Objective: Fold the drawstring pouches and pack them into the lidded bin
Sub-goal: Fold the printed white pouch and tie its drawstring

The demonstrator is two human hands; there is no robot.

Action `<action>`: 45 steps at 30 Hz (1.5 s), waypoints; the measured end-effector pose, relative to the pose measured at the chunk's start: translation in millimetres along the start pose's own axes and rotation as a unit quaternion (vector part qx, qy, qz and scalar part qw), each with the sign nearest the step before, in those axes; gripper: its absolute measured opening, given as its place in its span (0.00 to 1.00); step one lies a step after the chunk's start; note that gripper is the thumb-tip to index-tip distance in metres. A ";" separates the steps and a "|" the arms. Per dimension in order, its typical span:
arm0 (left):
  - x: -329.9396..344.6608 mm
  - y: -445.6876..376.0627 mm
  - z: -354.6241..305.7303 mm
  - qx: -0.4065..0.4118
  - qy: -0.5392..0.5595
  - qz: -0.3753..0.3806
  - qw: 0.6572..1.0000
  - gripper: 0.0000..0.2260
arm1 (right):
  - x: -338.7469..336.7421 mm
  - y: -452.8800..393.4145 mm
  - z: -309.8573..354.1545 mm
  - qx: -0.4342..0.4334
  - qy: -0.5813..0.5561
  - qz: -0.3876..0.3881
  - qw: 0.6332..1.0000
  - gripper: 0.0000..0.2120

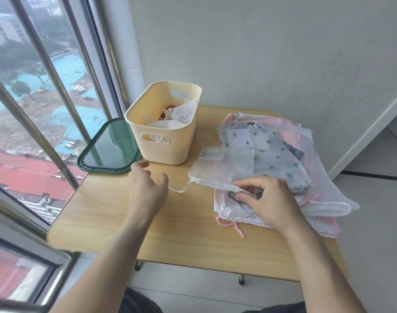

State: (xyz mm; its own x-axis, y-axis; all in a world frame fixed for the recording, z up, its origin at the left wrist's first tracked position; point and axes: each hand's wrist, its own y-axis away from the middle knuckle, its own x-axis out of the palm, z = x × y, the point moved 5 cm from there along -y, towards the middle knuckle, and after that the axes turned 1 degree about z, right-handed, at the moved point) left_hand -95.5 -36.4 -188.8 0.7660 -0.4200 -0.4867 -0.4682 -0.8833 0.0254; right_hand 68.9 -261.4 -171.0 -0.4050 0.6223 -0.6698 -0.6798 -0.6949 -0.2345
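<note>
One cream bin (163, 134) stands uncovered at the back left of the wooden counter (116, 213). It contains folded translucent pouches (181, 115) and one red item; their exact count cannot be determined. One green lid (109, 147) lies flat just left of the bin, touching its base. A pile of unfolded drawstring pouches (272, 159) (white, pink, cactus-print) occupies the right side; overlap prevents a count. The right hand (269, 199) rests on the pile's near edge, fingers curled and pinching the top pouch's gathered hem. The left hand (147, 184) hovers above the counter, fingers relaxed and slightly spread, holding nothing. One white drawstring (180, 189) trails between both hands.
</note>
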 end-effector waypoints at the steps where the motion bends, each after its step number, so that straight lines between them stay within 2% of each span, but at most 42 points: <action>1: 0.5 5.2 -9.4 0.068 -0.039 -0.012 0.997 0.19 | 0.2 0.5 0.9 0.003 -0.004 0.006 1.000 0.12; 3: 9.8 18.4 -24.5 0.155 -0.069 0.024 0.985 0.16 | 0.9 1.3 2.0 0.009 -0.015 0.017 1.000 0.12; 6: 30.1 36.4 -29.4 0.187 -0.133 0.109 0.967 0.19 | 1.9 3.0 1.5 0.022 -0.029 0.018 0.999 0.11; 11: 27.5 29.0 -31.8 0.205 -0.112 0.060 0.970 0.14 | 7.0 5.7 3.4 0.028 -0.047 0.042 0.998 0.09; 14: 25.4 21.8 -28.2 0.176 -0.077 0.083 0.978 0.12 | 3.1 4.1 0.6 0.035 -0.080 0.035 0.996 0.06; 18: 23.2 19.9 -22.7 0.155 -0.047 0.108 0.981 0.11 | -9.0 1.7 0.4 0.019 -0.098 -0.034 0.994 0.07; 22: 26.2 22.5 -21.1 0.132 -0.063 0.132 0.980 0.16 | -16.6 1.6 -1.0 0.024 -0.091 -0.110 0.989 0.08; 26: 21.3 11.9 -12.4 0.027 0.058 0.134 0.989 0.15 | -23.0 0.9 -6.5 0.050 -0.079 -0.133 0.987 0.12; 30: 14.8 7.2 -7.1 -0.069 0.190 0.088 0.975 0.14 | -23.6 2.8 -8.7 0.109 -0.176 -0.126 0.970 0.17; 33: 12.6 4.7 -2.8 -0.124 0.303 0.063 0.943 0.12 | -24.1 2.4 -17.2 0.171 -0.294 -0.159 0.927 0.19; 35: 12.2 2.0 -1.2 -0.135 0.366 0.057 0.919 0.10 | -21.0 2.3 -16.7 0.186 -0.437 -0.174 0.862 0.22; 37: 10.4 1.3 -7.5 -0.108 0.450 0.058 0.884 0.10 | -16.1 3.4 -6.9 0.177 -0.580 -0.167 0.778 0.21; 39: 7.3 3.5 -17.2 -0.085 0.554 0.063 0.826 0.11 | -10.4 5.2 9.0 0.155 -0.666 -0.142 0.716 0.21; 41: 6.4 7.8 -25.2 -0.103 0.654 0.077 0.745 0.11 | -3.8 6.8 22.3 0.134 -0.729 -0.113 0.661 0.23; 42: 6.0 9.0 -29.2 -0.107 0.686 0.087 0.714 0.10 | -0.3 6.8 25.3 0.132 -0.751 -0.101 0.640 0.23; 43: 5.8 10.2 -32.4 -0.106 0.701 0.097 0.699 0.09 | 2.2 6.4 27.4 0.136 -0.762 -0.093 0.627 0.24; 45: 4.8 12.4 -34.0 -0.103 0.700 0.113 0.698 0.13 | 7.0 5.2 27.0 0.152 -0.765 -0.073 0.622 0.23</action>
State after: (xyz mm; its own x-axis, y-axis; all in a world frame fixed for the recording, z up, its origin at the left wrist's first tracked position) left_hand -82.7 -56.5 -161.2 0.4313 -0.2176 0.8756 -0.6833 -0.7125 0.1595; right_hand 46.1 -251.0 -157.9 -0.2755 0.4471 0.8510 -0.7671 -0.6358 0.0857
